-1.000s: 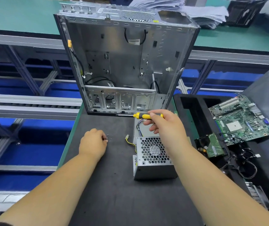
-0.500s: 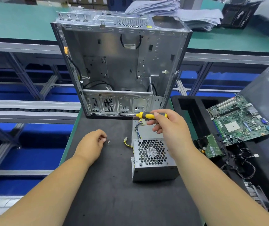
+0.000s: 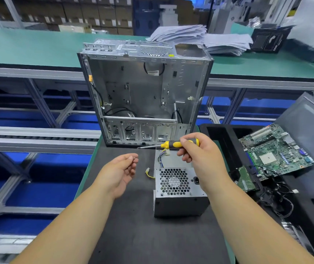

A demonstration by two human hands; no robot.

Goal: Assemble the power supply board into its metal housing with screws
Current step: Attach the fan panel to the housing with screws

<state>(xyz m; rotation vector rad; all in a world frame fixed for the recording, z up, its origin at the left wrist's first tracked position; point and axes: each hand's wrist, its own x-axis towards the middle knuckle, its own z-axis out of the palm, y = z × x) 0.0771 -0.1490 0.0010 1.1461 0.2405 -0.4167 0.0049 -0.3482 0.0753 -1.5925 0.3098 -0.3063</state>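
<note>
**One screw lifted, none driven yet**

One small screw (image 3: 134, 158) now sits pinched between the thumb and fingertips (image 3: 131, 159) of the left hand (image 3: 120, 173), which has turned palm-up and risen off the tabletop (image 3: 125, 235); a moment ago that hand was knuckles-up, picking at the mat. The right hand (image 3: 200, 159) has kept its grip on the screwdriver (image 3: 173, 144), fingers curled round the yellow-and-black handle, the thin steel shaft pointing left toward the screw. The likely next move is to seat the screw on the tip.

The power supply (image 3: 177, 189) has not moved: it lies on the dark mat just below the right hand, in front of the case (image 3: 144, 96), apart from it. So the task looks early, with fastener and tool ready but the unit still outside the housing.

The supply is a dull grey sheet-metal box with a honeycomb fan grille and a black socket on its near face; yellow, blue and white wires trail from its far end. The case is bare stamped steel, open toward the camera, perforated along its lower bay, with black cables looped inside. The mat looks soft and matte, edged in green. To the right, a green motherboard (image 3: 274, 151) rests on a black tray (image 3: 219, 134).
</note>
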